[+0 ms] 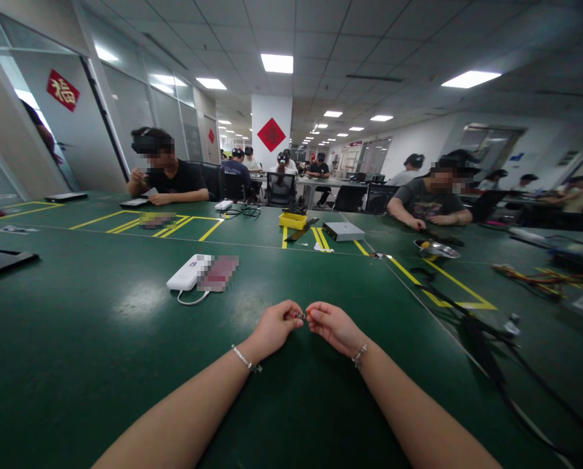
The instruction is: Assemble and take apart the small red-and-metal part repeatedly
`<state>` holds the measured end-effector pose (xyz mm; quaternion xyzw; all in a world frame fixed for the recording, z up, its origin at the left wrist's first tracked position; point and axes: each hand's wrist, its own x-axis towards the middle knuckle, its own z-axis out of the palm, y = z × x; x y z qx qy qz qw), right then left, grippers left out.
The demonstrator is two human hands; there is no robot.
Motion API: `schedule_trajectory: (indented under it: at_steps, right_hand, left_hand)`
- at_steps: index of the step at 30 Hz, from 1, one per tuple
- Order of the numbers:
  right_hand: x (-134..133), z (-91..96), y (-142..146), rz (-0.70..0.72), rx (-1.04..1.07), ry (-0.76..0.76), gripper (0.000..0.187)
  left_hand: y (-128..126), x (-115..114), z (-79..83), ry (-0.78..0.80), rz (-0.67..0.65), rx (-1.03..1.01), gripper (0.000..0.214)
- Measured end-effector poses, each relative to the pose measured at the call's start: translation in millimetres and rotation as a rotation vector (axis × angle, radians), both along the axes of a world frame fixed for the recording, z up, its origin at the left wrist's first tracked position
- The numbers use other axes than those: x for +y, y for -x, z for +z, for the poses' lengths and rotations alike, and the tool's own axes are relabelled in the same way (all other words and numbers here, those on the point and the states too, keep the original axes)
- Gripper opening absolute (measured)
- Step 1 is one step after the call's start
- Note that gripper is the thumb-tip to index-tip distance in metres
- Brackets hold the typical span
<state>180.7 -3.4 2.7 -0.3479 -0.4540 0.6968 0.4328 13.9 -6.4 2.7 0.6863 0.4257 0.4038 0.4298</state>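
My left hand (276, 324) and my right hand (331, 325) meet just above the green table (100, 339), fingertips almost touching. Both hands are closed in a pinch. Between them sits a tiny part (303, 315), metallic on the left side and orange-red on the right, too small to name. Each wrist wears a thin bracelet. A white power bank (189, 272) with a cable lies further out on the table to the left, beside a blurred flat item (217, 273).
A yellow tray (293, 220) and a grey box (342, 230) stand further back. A metal dish (432, 247) and black cables (471, 319) lie at the right. People sit at the far side, one at the left (167, 172) and one at the right (430, 198).
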Motion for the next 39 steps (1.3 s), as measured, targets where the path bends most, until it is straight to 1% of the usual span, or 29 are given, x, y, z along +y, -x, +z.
schedule_trajectory:
  at_steps: [4,9,12,15,19,27,29,32,35,37,39]
  right_hand:
    - [1.3,-1.8,-0.1,0.000,0.019,-0.013,0.020]
    - [1.2,-3.4,-0.9,-0.016,0.035,-0.006,0.020]
    - [0.5,-2.9,-1.4,-0.033,0.039,0.008,0.023]
    - [0.5,-2.3,-1.2,-0.041,0.040,0.011,0.023]
    - [0.7,-1.3,0.4,-0.031,0.034,-0.002,0.020]
    - [1.0,-2.1,0.9,0.000,0.012,-0.015,0.020]
    - [0.8,-2.1,0.6,-0.007,0.016,-0.011,0.021]
    - [0.2,-1.5,0.6,-0.011,0.001,-0.016,0.021]
    - [0.2,-1.1,1.0,-0.021,-0.008,-0.017,0.021]
    - [0.6,-1.2,1.1,-0.032,0.012,-0.011,0.023]
    - [1.0,-1.6,1.3,-0.045,0.029,-0.008,0.023]
  left_hand:
    - [-0.6,1.7,-3.0,0.037,0.023,-0.040,0.011]
    - [-0.5,5.8,-7.9,0.104,0.013,-0.154,0.019]
    - [-0.3,5.7,-7.1,0.112,0.015,-0.186,0.020]
    - [-0.2,3.4,-2.3,0.108,0.024,-0.163,0.018]
    - [-0.4,0.8,2.4,0.080,0.029,-0.085,0.017]
    - [1.9,1.7,-1.7,-0.074,0.077,0.058,0.015]
    - [2.3,1.4,-1.4,-0.078,0.069,0.068,0.013]
    - [1.8,1.3,-2.3,-0.030,0.025,0.036,0.015]
    - [0.4,2.6,-5.9,0.017,-0.011,-0.066,0.024]
    - [-0.4,3.7,-8.4,0.029,-0.007,-0.099,0.026]
    - [-0.6,4.4,-9.7,0.017,-0.004,-0.099,0.024]
